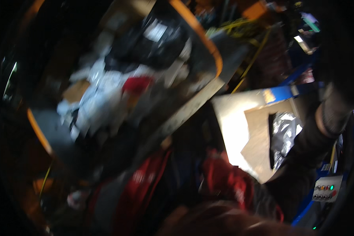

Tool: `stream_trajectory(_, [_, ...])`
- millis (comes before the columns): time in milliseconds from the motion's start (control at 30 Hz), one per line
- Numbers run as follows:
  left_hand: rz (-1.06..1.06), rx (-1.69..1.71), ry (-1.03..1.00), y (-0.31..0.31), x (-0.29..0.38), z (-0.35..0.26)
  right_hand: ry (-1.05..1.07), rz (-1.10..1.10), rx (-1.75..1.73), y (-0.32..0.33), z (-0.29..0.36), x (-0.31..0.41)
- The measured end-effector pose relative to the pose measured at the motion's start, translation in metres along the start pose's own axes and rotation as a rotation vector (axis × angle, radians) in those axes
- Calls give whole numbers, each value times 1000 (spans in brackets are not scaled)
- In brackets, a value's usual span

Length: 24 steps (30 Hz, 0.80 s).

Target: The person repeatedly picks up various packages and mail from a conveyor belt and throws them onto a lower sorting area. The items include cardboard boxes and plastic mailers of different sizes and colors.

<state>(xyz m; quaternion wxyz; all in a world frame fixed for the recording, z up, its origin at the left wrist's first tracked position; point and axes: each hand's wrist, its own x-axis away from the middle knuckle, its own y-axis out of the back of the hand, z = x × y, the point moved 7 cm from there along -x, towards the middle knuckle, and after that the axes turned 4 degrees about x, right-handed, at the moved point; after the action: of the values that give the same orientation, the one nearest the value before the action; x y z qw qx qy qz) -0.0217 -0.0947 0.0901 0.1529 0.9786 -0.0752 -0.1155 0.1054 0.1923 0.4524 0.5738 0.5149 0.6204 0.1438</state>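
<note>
My right arm, in a dark sleeve [306,141], reaches up along the right side. Its hand [339,101] is dim and blurred past the cuff, so its fingers and any grip cannot be made out. Beneath that arm, a shiny black plastic package [283,134] lies on brown cardboard [256,132] over a brightly lit pale surface [228,121]. My left hand cannot be picked out in the blur. A large bin [60,126] with an orange rim holds crumpled white plastic [101,100], a red item [138,84] and a black plastic bag [135,48] bearing a white label.
A pale bar [191,107] runs along the bin's near edge. The control panel [327,188] at lower right has several buttons and a green light. Blue framing [280,93] borders the lit surface. Yellow straps or cords [252,66] hang behind it.
</note>
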Motion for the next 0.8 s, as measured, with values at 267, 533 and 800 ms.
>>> stream_trajectory(267, [-732, -946, 115, 218, -155, 36, -7, -78, -215, -76, -4, -41])
stream_trajectory(533, [-428, 454, -47, 109, -160, 58, -1078, 248, -1016, -309, 17, 209])
stream_trajectory(800, [139, 473, -312, -113, 33, -79, -945, -644, -2509, -372, 169, 208])
